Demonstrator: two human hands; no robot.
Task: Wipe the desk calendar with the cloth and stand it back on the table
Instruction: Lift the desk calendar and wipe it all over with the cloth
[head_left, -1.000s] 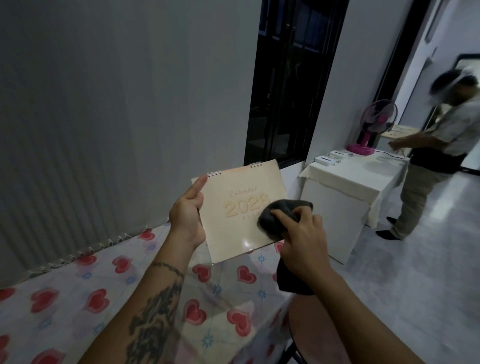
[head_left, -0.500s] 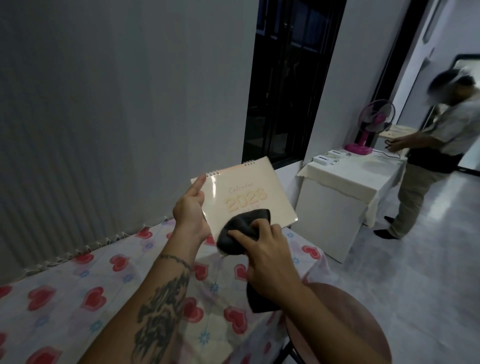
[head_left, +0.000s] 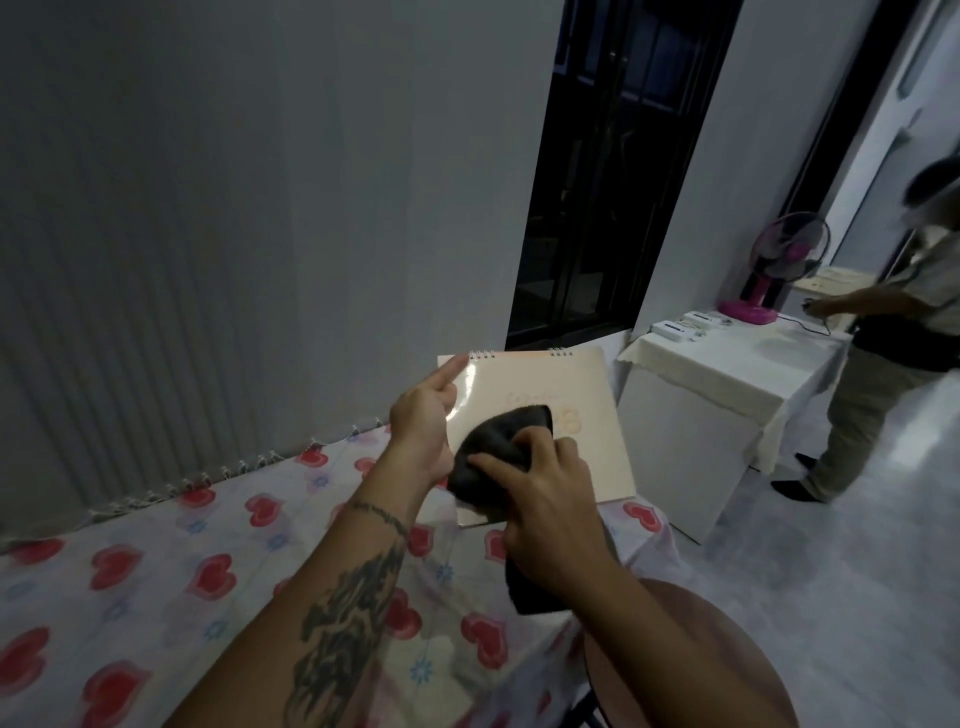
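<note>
Over the heart-print tablecloth (head_left: 156, 566), from the head camera: the left hand (head_left: 423, 421) is clamped on the left edge of the desk calendar (head_left: 582, 410), forefinger stretched up toward the spiral binding, holding it in the air, cover tilted toward us. The right hand (head_left: 545, 499) grips a bunched dark cloth (head_left: 498, 441) and presses it flat against the cover's lower left, a loose tail hanging below the palm. Round wooden stool (head_left: 727, 649) at lower right. Farther off, a pink fan (head_left: 784, 270) on a white table (head_left: 727, 374), another person (head_left: 893, 353) standing beside it.
</note>
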